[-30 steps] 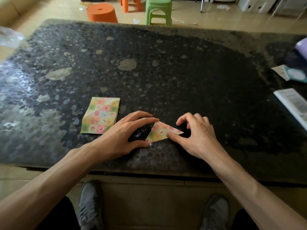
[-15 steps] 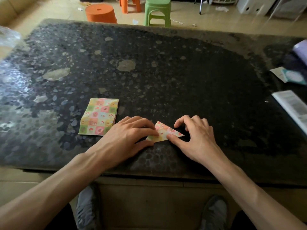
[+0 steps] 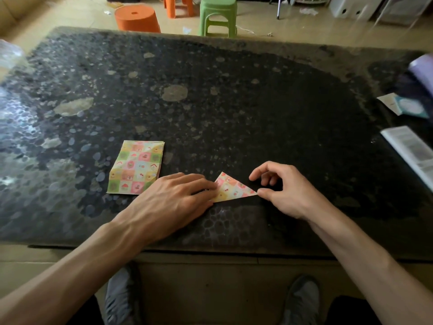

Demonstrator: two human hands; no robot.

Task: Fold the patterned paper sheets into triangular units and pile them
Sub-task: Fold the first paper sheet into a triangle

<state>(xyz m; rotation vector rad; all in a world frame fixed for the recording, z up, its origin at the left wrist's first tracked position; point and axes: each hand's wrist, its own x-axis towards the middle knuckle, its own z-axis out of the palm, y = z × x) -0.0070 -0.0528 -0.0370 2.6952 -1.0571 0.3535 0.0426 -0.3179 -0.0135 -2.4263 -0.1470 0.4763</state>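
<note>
Hands pin the folded piece flat, probably to sharpen its crease. Left hand [image 3: 173, 202] lies with straight fingers pressing the left part of the small triangular patterned paper unit [image 3: 235, 190], holding it against the dark pebble-textured tabletop [image 3: 234, 102] near the front edge. Right hand [image 3: 285, 191] sets its thumb tip at the unit's right corner; the other fingers are loosely curled above, grasping nothing. Unit: flat triangle, pastel pink, yellow and green checks, apex pointing away. Stack of unfolded patterned paper sheets [image 3: 137, 167] sits just left, handy for the next fold.
</note>
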